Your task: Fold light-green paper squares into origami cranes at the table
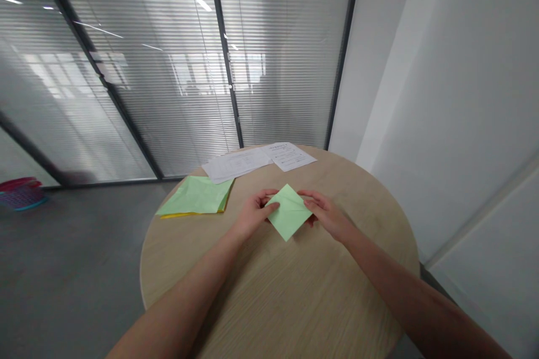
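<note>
- Fingers of the left hand (252, 215) and right hand (330, 217) pinch opposite side corners of a green paper square (288, 216) at mid-frame.
- Faint creases suggest some folding is done; what remains cannot be told.
- Its upper and lower corners stick out free.
- The table (261, 303) spreads broadly toward the bottom and right, giving room.
- Green sheets (197, 195) at left and printed pages (240, 164) at upper middle sit near the rim.

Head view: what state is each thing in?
Green paper square, creased, held at two corners
Left hand, pinching its left corner
Right hand, pinching its right corner
Paper pile, green over yellow, crinkled
White sheets, flat, overlapping
Blinds, lowered
Basket, upright on the floor
</note>
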`<state>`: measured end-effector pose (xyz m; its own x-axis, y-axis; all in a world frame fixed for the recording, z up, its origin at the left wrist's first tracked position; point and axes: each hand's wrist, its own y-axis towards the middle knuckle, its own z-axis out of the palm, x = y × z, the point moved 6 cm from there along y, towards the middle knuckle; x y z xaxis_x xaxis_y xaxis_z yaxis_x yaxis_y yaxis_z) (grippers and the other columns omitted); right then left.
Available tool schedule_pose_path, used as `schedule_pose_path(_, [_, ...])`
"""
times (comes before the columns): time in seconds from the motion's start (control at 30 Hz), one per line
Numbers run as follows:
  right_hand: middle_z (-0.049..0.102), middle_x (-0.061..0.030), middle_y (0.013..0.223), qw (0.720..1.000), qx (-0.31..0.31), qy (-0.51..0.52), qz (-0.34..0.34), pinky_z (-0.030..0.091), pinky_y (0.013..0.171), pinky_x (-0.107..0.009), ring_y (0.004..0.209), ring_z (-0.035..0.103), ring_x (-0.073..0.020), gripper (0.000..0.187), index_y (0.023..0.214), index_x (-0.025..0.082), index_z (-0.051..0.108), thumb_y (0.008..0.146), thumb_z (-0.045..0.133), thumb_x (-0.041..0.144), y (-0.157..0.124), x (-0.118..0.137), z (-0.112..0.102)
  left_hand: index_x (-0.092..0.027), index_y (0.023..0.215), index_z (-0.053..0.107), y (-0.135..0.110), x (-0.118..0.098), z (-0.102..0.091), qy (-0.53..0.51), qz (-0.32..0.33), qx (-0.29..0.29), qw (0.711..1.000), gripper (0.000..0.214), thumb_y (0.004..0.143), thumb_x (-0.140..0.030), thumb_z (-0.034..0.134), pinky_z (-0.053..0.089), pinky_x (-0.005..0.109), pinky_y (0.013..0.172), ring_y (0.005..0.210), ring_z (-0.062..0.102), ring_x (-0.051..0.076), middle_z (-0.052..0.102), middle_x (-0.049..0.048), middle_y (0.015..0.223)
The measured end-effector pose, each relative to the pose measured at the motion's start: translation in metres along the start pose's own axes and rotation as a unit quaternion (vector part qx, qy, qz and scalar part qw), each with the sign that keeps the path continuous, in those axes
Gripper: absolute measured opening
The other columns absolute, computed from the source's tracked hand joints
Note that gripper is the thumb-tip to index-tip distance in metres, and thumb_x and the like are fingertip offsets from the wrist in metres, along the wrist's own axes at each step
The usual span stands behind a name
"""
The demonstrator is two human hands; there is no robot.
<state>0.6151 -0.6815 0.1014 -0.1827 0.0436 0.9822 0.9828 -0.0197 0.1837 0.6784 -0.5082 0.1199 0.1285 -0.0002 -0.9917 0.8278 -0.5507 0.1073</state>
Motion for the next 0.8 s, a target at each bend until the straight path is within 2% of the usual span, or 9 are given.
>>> schedule_pose_path(0.07, [0.061, -0.0013, 0.070, 1.000, 0.009, 0.025, 0.015, 0.043, 0.049, -0.024, 0.055, 0.054, -0.0121, 0.035, 0.106, 0.018, 0.062, 0.083, 0.056, 0.044, 0.001, -0.003, -0.001, -0.013, 0.114, 0.057, 0.000, -0.002, -0.002, -0.005, 0.013, -0.006, 1.000, 0.050, 0.072, -0.036, 0.071, 0.045, 0.024, 0.055, 0.065, 0.060, 0.015, 0.068, 0.0067, 0.086])
schedule_pose_path(0.17, [0.059, -0.0004, 0.061, 0.999, 0.019, 0.027, 0.038, 0.041, 0.048, -0.023, 0.050, 0.052, -0.0105, 0.030, 0.084, 0.015, 0.064, 0.080, 0.060, 0.044, 0.002, -0.008, -0.002, -0.013, 0.113, 0.058, 0.000, -0.005, -0.003, -0.006, 0.028, -0.019, 0.999, 0.049, 0.072, -0.037, 0.071, 0.047, 0.026, 0.061, 0.068, 0.062, 0.016, 0.069, 0.0071, 0.088])
schedule_pose_path(0.27, [0.060, -0.0007, 0.058, 0.997, 0.041, 0.026, 0.056, 0.041, 0.048, -0.022, 0.049, 0.053, -0.0103, 0.029, 0.077, 0.014, 0.064, 0.078, 0.063, 0.043, 0.002, -0.011, -0.001, -0.014, 0.111, 0.060, 0.000, -0.006, -0.006, 0.003, 0.037, -0.043, 0.998, 0.048, 0.071, -0.036, 0.072, 0.048, 0.027, 0.064, 0.069, 0.063, 0.016, 0.070, 0.0064, 0.088])
schedule_pose_path(0.47, [0.064, -0.0025, 0.063, 0.992, 0.095, 0.056, 0.067, 0.045, 0.053, -0.024, 0.055, 0.058, -0.0114, 0.024, 0.086, 0.013, 0.068, 0.077, 0.064, 0.034, -0.003, -0.010, 0.005, -0.016, 0.111, 0.061, 0.001, -0.009, -0.013, 0.036, 0.062, -0.062, 0.995, 0.044, 0.072, -0.034, 0.070, 0.048, 0.027, 0.064, 0.069, 0.062, 0.016, 0.069, 0.0049, 0.086])
schedule_pose_path(0.67, [0.067, -0.0038, 0.072, 0.991, 0.106, 0.049, 0.068, 0.047, 0.058, -0.026, 0.061, 0.062, -0.0136, 0.035, 0.105, 0.015, 0.066, 0.077, 0.062, 0.036, -0.006, -0.001, 0.010, -0.017, 0.110, 0.062, 0.003, -0.010, -0.020, 0.055, 0.076, -0.059, 0.994, 0.039, 0.074, -0.033, 0.068, 0.049, 0.027, 0.065, 0.070, 0.062, 0.015, 0.069, 0.0042, 0.087])
schedule_pose_path(0.8, [0.068, -0.0041, 0.073, 0.991, 0.101, 0.055, 0.073, 0.048, 0.057, -0.026, 0.062, 0.063, -0.0141, 0.035, 0.106, 0.015, 0.066, 0.077, 0.060, 0.034, -0.005, -0.003, 0.011, -0.017, 0.110, 0.062, 0.002, -0.012, -0.020, 0.080, 0.076, -0.058, 0.992, 0.040, 0.074, -0.033, 0.067, 0.048, 0.027, 0.064, 0.070, 0.062, 0.015, 0.070, 0.0043, 0.087])
